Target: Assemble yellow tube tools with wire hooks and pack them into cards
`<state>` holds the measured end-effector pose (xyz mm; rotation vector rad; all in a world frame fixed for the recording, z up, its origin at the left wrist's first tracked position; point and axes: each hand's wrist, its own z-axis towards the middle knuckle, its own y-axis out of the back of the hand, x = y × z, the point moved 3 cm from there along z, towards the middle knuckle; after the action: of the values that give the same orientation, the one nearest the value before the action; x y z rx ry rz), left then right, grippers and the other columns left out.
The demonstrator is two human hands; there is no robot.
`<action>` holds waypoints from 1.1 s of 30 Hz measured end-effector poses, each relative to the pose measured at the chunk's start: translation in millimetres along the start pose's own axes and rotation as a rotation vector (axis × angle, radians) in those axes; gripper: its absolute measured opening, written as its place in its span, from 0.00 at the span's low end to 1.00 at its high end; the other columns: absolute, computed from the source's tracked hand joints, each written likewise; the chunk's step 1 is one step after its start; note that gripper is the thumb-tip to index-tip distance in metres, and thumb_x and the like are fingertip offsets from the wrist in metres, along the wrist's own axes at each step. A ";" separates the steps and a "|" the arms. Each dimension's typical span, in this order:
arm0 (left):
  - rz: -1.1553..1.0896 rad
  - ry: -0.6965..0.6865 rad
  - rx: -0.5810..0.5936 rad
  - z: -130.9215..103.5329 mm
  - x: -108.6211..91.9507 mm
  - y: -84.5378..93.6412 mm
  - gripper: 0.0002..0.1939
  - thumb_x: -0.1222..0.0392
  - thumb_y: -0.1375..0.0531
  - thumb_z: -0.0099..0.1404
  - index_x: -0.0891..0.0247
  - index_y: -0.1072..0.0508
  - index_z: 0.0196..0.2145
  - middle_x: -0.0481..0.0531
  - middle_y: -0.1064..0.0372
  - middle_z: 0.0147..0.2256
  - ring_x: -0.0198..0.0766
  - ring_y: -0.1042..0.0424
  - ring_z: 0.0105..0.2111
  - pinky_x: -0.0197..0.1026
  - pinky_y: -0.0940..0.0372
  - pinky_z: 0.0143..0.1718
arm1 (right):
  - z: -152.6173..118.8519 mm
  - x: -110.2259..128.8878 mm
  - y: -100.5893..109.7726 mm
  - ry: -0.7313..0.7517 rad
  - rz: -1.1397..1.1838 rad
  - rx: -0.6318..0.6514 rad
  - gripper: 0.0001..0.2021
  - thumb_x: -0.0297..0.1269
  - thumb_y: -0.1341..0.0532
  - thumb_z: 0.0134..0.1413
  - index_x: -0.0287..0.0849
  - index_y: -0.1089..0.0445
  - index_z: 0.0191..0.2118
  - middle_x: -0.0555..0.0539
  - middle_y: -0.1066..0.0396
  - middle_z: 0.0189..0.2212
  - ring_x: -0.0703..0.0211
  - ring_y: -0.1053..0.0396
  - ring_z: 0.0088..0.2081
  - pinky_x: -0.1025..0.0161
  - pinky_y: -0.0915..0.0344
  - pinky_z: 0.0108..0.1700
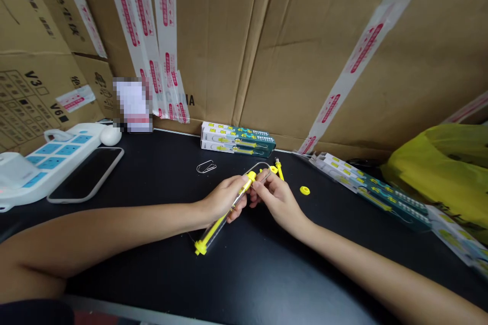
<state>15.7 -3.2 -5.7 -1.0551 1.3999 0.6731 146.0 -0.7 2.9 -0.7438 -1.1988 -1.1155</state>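
Observation:
My left hand [227, 198] is wrapped round a clear-tubed spring scale [215, 228] with yellow ends, which slants from lower left to upper right. My right hand [277, 198] is closed in a pinch at its upper end, on a bent wire hook [259, 164]. Fingers cover part of where hook and yellow cap meet. Just beyond the right hand lie a small yellow rod with a metal tip [279, 168] and a yellow ring nut [304, 190]. A loose bent wire piece [206, 166] rests on the black table to the left.
Printed spring scale boxes [238, 139] stand at the back, and more boxes [375, 190] line the right side. On the left are a phone [87, 175] and a white power strip [61, 155]. A yellow bag [434, 167] sits far right. Tall cardboard [305, 45] walls the back.

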 end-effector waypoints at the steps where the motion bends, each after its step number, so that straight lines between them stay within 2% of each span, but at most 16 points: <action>1: -0.012 0.014 -0.002 -0.6 -0.4 -1.1 0.17 0.46 0.53 0.67 0.62 0.39 0.30 0.39 0.45 0.14 0.26 0.48 0.08 0.28 0.51 0.07 | 0.4 -0.4 -0.1 0.002 0.018 0.004 0.13 0.44 0.42 0.57 0.42 0.42 0.29 0.54 0.38 0.23 0.67 0.37 0.24 0.67 0.32 0.25; 8: -0.095 0.102 0.069 -3.7 -5.6 -4.2 0.23 0.48 0.56 0.67 0.64 0.37 0.23 0.42 0.46 0.10 0.27 0.50 0.07 0.29 0.52 0.07 | 2.1 4.0 0.3 0.021 0.061 0.024 0.13 0.43 0.41 0.56 0.42 0.42 0.28 0.55 0.38 0.22 0.68 0.37 0.23 0.67 0.32 0.27; 16: -0.166 0.193 0.242 -3.3 -6.4 -4.4 0.30 0.48 0.62 0.68 0.63 0.42 0.14 0.44 0.50 0.07 0.27 0.51 0.06 0.29 0.53 0.07 | 2.7 13.3 1.9 0.014 0.044 0.053 0.14 0.45 0.40 0.54 0.43 0.43 0.28 0.55 0.37 0.21 0.67 0.36 0.23 0.65 0.31 0.27; 24: -0.329 0.249 0.364 -1.8 -5.6 -1.6 0.24 0.50 0.62 0.68 0.64 0.38 0.23 0.42 0.48 0.10 0.28 0.53 0.06 0.29 0.52 0.05 | 2.9 18.5 2.3 0.002 0.046 0.097 0.14 0.46 0.40 0.54 0.43 0.43 0.28 0.54 0.35 0.21 0.67 0.34 0.22 0.65 0.31 0.28; 29: -0.400 0.253 0.466 -0.6 -3.1 0.8 0.21 0.50 0.60 0.68 0.64 0.37 0.27 0.41 0.46 0.11 0.28 0.53 0.06 0.28 0.50 0.05 | 1.5 19.8 3.1 0.020 0.050 0.104 0.14 0.44 0.40 0.55 0.43 0.43 0.28 0.55 0.37 0.21 0.67 0.34 0.22 0.65 0.31 0.28; 33: -0.407 0.243 0.476 0.8 -1.8 2.9 0.22 0.48 0.60 0.68 0.64 0.36 0.27 0.42 0.46 0.11 0.28 0.52 0.06 0.28 0.50 0.04 | 1.0 20.9 3.3 0.011 0.047 0.103 0.13 0.44 0.40 0.55 0.43 0.43 0.29 0.55 0.37 0.21 0.67 0.35 0.22 0.64 0.31 0.28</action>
<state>13.3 -0.9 -4.6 -1.0101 1.3987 -0.0900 148.5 -4.3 23.6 -0.6825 -1.2143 -1.0100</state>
